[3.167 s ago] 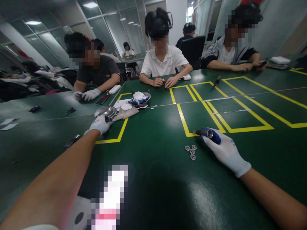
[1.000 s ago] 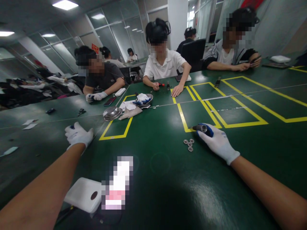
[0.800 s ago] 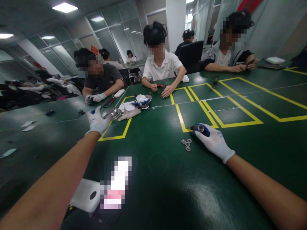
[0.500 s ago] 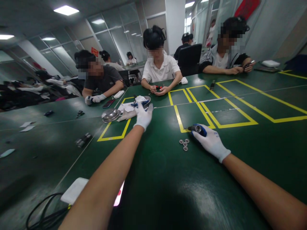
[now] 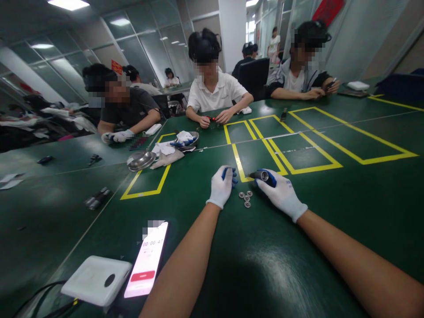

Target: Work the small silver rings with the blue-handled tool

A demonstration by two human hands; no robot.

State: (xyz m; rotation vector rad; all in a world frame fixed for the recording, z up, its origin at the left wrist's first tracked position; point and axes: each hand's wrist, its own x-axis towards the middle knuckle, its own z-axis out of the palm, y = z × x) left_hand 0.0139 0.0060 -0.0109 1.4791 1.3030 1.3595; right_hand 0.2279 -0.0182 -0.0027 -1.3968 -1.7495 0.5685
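Note:
My right hand (image 5: 280,192), in a white glove with blue palm, is closed around a black tube (image 5: 264,176). Its round, metal-rimmed end faces me, and a narrower dark part points left. Several small silver metal discs (image 5: 247,198) with raised centres lie in a cluster on the green table, between my hands. Just left of them is my gloved left hand (image 5: 221,186), with its blue-coated fingers half curled and slightly apart. I see nothing held in it, though part of the palm is hidden.
Yellow tape rectangles (image 5: 236,161) mark the table. Metal dishes (image 5: 141,160), cloths and gloves lie back left; dark cylinders (image 5: 97,198) lie further left. A lit phone (image 5: 147,260) and a white cabled box (image 5: 96,279) are near my left arm. Co-workers (image 5: 215,95) sit opposite.
My left hand has come back from beside the dishes and gloves to the metal discs, its fingers now more curled. My right hand keeps the black tube. The view has shifted slightly.

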